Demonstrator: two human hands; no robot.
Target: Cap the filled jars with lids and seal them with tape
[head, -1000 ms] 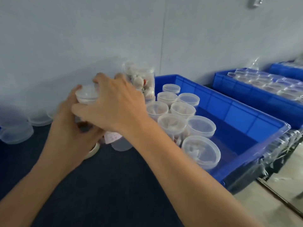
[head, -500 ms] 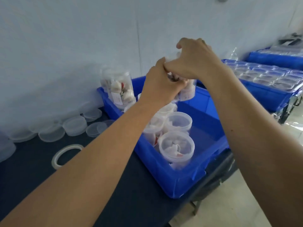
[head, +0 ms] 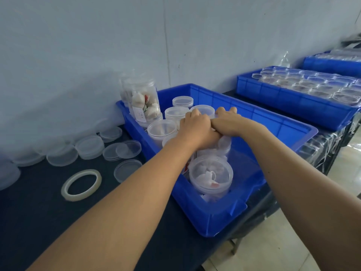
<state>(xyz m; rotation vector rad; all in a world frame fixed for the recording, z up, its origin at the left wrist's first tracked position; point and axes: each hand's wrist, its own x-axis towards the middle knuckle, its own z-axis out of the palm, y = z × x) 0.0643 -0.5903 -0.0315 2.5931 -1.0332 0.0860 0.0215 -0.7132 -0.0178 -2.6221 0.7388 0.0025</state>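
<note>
Left hand [head: 197, 127] and right hand [head: 229, 121], pressed side by side inside the blue bin [head: 220, 218], both with fingers curled over a clear jar [head: 220, 147] that stands among the others; most of this jar is hidden beneath the hands, and whether it carries a lid cannot be told. Nearer the bin's front corner, an open jar [head: 211, 176] holding white packets. Toward the bin's far left corner, capped jars [head: 182, 101] and a tall filled jar [head: 144, 103] at the rim. On the dark table [head: 58, 222], left of the bin, a roll of clear tape [head: 81, 184] lying flat, well apart from both hands, with loose lids [head: 128, 170] scattered between it and the wall. At the right, a second blue bin [head: 293, 102] filled with rows of clear containers.
</note>
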